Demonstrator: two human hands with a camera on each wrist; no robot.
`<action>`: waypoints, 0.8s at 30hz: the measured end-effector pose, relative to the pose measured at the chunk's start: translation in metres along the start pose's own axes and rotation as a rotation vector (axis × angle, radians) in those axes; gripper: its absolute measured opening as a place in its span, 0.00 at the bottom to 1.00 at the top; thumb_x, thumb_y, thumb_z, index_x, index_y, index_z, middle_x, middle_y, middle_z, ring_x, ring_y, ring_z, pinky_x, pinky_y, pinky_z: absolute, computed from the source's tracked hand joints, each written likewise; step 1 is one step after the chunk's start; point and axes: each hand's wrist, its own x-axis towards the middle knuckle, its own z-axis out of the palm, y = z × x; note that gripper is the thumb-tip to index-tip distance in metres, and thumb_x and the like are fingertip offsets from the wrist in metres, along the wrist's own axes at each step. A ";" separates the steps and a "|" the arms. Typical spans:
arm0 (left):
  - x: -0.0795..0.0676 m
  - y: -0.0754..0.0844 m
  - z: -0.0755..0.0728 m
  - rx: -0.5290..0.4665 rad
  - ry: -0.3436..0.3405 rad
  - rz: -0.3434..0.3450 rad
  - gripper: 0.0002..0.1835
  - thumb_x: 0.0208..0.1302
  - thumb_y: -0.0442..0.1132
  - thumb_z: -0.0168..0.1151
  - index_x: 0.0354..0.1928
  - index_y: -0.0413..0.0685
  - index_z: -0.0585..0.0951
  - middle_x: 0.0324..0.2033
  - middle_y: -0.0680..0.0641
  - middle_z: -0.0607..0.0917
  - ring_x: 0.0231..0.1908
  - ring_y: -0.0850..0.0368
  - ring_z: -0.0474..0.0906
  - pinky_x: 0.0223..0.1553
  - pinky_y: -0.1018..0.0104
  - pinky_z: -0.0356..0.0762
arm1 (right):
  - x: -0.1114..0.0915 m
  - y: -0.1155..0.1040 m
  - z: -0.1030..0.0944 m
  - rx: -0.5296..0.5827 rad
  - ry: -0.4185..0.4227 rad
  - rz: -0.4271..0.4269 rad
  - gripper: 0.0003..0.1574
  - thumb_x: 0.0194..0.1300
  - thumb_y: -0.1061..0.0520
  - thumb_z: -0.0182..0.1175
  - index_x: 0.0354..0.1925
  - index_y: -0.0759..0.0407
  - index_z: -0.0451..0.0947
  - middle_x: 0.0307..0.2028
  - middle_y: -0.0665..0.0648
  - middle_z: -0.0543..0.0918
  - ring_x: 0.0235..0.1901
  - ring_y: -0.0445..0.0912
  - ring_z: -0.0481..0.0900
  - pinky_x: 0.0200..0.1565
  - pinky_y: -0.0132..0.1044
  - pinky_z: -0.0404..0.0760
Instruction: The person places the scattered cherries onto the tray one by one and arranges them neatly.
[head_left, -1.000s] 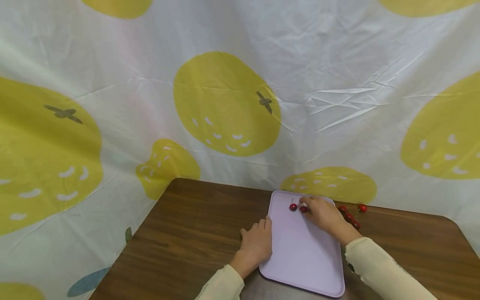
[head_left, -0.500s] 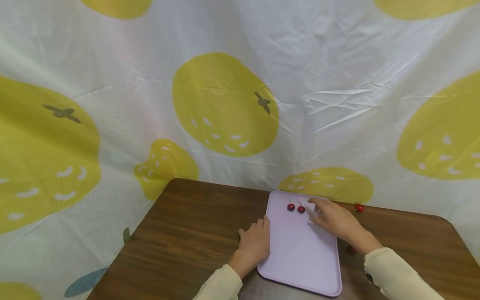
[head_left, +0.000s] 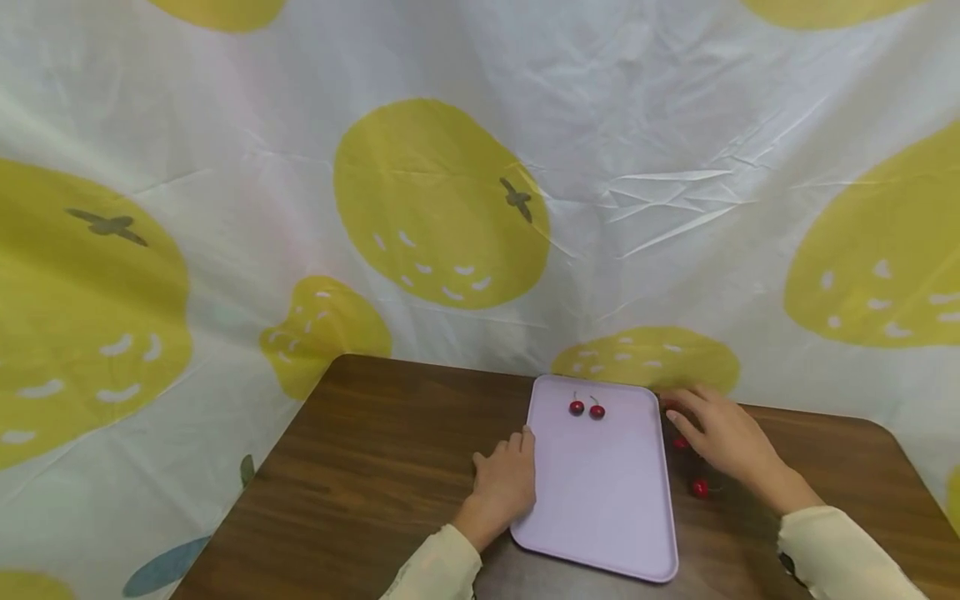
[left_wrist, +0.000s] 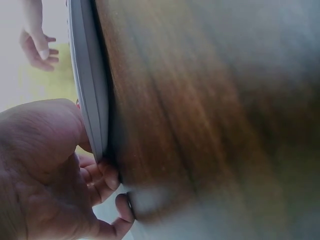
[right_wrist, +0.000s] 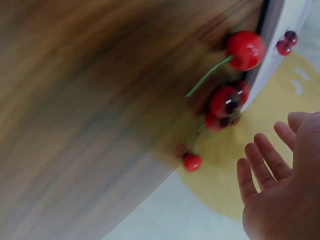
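Two red cherries (head_left: 576,407) with stems stand side by side near the far end of the lilac tray (head_left: 592,492). My left hand (head_left: 504,482) rests against the tray's left rim, its bent fingers touching the edge and the tabletop. To the right of the tray, my right hand (head_left: 723,433) hovers over more cherries with nothing in its fingers. In the right wrist view its fingers (right_wrist: 265,160) are spread, apart from the fruit. One loose cherry (head_left: 701,488) lies nearest me; behind it are a cherry cluster (right_wrist: 225,102) and a single cherry (right_wrist: 191,161). My right hand partly hides these in the head view.
The dark wooden table (head_left: 375,467) runs out on both sides of the tray. Its far edge meets a hanging white cloth (head_left: 660,275) with large yellow fruit prints. Several loose cherries lie close along the tray's right rim.
My right hand has let go of the second cherry on the tray and moved right, past the rim, over the loose cherries. My left hand has stayed at the left rim.
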 end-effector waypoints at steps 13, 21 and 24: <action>0.002 -0.002 0.001 0.005 0.012 -0.003 0.33 0.72 0.40 0.62 0.77 0.45 0.67 0.64 0.46 0.81 0.59 0.48 0.81 0.49 0.34 0.78 | -0.030 0.025 0.000 -0.025 0.020 0.016 0.19 0.67 0.59 0.71 0.56 0.57 0.85 0.52 0.63 0.86 0.52 0.65 0.85 0.51 0.65 0.80; 0.000 0.000 -0.001 0.007 0.018 0.002 0.32 0.73 0.40 0.61 0.77 0.44 0.68 0.63 0.46 0.82 0.59 0.48 0.82 0.49 0.34 0.79 | -0.043 0.033 0.003 -0.026 0.001 0.012 0.21 0.64 0.59 0.74 0.56 0.57 0.85 0.52 0.65 0.87 0.52 0.65 0.86 0.50 0.64 0.82; 0.000 0.001 -0.001 0.005 0.014 0.004 0.33 0.73 0.40 0.61 0.77 0.44 0.67 0.64 0.46 0.81 0.59 0.47 0.82 0.49 0.34 0.79 | -0.045 0.034 0.004 -0.023 0.016 -0.009 0.21 0.62 0.60 0.75 0.54 0.56 0.85 0.50 0.63 0.88 0.50 0.63 0.87 0.49 0.63 0.82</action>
